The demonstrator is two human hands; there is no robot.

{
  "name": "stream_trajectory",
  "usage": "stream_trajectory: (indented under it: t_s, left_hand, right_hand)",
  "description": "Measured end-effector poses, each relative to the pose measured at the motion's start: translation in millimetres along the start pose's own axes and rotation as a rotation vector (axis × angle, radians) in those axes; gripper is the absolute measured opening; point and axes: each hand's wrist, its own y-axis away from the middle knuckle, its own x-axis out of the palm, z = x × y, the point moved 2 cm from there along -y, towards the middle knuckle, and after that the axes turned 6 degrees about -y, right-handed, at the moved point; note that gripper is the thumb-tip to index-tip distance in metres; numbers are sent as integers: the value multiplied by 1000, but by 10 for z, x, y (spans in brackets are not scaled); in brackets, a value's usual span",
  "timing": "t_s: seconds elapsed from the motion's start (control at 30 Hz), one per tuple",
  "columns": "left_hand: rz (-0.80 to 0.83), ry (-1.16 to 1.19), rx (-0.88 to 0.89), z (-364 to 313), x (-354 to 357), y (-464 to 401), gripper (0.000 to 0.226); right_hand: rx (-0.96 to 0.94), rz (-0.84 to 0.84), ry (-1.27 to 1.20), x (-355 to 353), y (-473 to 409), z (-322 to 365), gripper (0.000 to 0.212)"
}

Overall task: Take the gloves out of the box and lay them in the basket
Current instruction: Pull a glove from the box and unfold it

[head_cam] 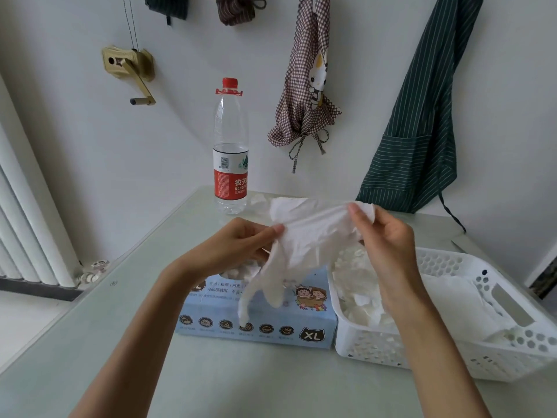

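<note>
Both hands hold one thin white glove (313,236) up in the air above the blue box (259,315): the left hand (238,242) pinches its left edge between thumb and fingers, the right hand (382,236) pinches the cuff at the upper right, and the glove's fingers hang down in front of the box. The box lies on the pale green desk (90,342) with more gloves showing in its top opening, and just beside it on the right stands the white basket (497,354), already holding a pile of white gloves. A water bottle (230,146) stands behind the box near the wall.
</note>
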Motion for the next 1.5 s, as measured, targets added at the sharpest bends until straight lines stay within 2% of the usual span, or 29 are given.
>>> stream_trajectory:
  t_s: [0.07, 0.13, 0.2, 0.23, 0.27, 0.37, 0.4, 0.47, 0.57, 0.77, 0.8, 0.87, 0.97, 1.13, 1.27, 1.4, 1.5]
  left_hand:
    - [-35, -66, -13, 78, -37, -40, 36]
    - [-167, -204, 15, 110, -94, -52, 42]
    - [-276, -196, 60, 62, -124, -36, 60]
    - [-279, -176, 104, 21, -123, -16, 69]
    - [-238, -188, 159, -51, -115, -5, 77]
    - [29, -365, 261, -301, -3, -90, 91]
    - [100, -399, 270, -389, 39, -149, 88]
    - [206, -378, 287, -575, 111, -270, 69]
    - [231, -326, 279, -801, 210, -404, 39]
    - [158, -167, 211, -934, 323, -441, 20]
    - [159, -162, 212, -961, 341, -443, 20]
    - [138, -171, 220, -1002, 371, -455, 24]
    - [19, -193, 220, -1057, 440, -482, 24]
    - [-315, -54, 181, -1115, 571, -395, 20]
    - [-629, -30, 188, -1166, 568, -212, 21]
    - [-850, -159, 185, -1237, 527, -180, 17]
    - [-900, -362, 154, -1186, 671, -390, 20]
  right_hand:
    - [-103, 5, 62, -20, 0, 46, 21]
    - [-196, 64, 189, -38, 8, 102, 21]
    - [-234, 171, 268, -50, 25, 160, 14]
    - [-229, 231, 288, -51, 41, 176, 12]
    - [-229, 282, 302, -54, 57, 201, 14]
    - [-239, 366, 353, -53, 68, 324, 17]
    - [-243, 382, 351, -56, 59, 377, 17]
    - [-254, 400, 341, -100, 8, 496, 14]
    - [-265, 352, 366, -298, -104, 702, 11]
    - [-289, 212, 610, -844, -173, 901, 14]
    - [-300, 188, 624, -914, -180, 938, 17]
    - [-331, 122, 666, -1002, -186, 1007, 37]
    - [-376, 5, 721, -1023, -163, 1106, 54]
    - [-509, -96, 716, -794, -23, 1176, 53]
    - [-555, -85, 601, -556, 79, 1217, 52]
    - [-435, -65, 395, -532, 22, 1159, 50]
    - [-220, -57, 306, -749, -159, 860, 51]
